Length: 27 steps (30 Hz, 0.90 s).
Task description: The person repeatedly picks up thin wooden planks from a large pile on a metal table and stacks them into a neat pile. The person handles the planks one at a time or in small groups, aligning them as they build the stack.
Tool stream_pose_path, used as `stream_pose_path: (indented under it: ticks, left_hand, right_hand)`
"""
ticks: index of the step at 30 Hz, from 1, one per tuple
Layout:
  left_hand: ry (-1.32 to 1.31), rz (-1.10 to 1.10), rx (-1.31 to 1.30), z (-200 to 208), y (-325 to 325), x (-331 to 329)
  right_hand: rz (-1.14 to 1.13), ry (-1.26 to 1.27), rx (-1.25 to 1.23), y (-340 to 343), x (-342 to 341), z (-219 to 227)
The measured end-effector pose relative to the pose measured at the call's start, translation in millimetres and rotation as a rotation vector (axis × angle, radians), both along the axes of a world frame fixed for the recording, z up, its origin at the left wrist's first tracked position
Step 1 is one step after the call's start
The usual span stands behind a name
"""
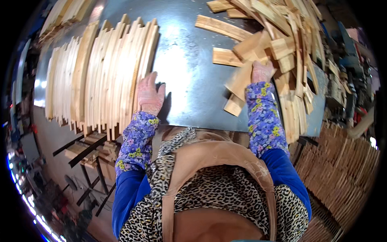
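Note:
My left hand, in a pale pink knit glove, lies against the right end of a row of upright-set wooden strips. Its fingers point away from me and the thumb stands apart, with nothing held. On the right, my right hand, gloved the same way, is closed on a short wooden board at the near left side of a loose heap of wooden pieces. The board looks slightly smeared by motion, and the fingertips are partly hidden.
A metal tabletop lies between row and heap. More strips sit at the far left. Below the table's left side stands a dark metal rack with wood on it. Stacked brown boards fill the lower right.

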<state>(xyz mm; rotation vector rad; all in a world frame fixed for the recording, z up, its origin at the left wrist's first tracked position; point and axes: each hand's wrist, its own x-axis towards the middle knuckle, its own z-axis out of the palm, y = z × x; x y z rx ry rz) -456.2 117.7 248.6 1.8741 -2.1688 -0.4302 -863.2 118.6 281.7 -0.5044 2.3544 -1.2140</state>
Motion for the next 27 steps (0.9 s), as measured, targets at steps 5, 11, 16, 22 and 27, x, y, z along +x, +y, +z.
stream_pose_path:
  ticks: [5, 11, 16, 22, 27]
  left_hand:
    - [0.631, -0.095, 0.326, 7.7, -11.3, -99.3]
    - [0.529, -0.103, 0.184, 20.0, -7.5, -103.4]
    - [0.432, -0.184, 0.033, 21.5, 8.4, -102.3]
    - [-0.242, -0.339, 0.111, 31.1, -29.1, -118.7]
    - [0.25, -0.027, 0.804, 26.2, -18.6, -87.4]
  right_hand:
    - [0.417, -0.414, -0.102, 50.0, 111.5, -23.6]
    - [0.089, -0.828, -0.231, 33.3, 66.2, -65.6]
    - [0.084, -1.007, -0.237, -31.1, 42.4, -93.4]
    - [0.582, -0.724, 0.207, 39.4, 145.0, -69.6]
    - [1.093, -0.332, 0.304, 124.4, 145.2, -53.3]
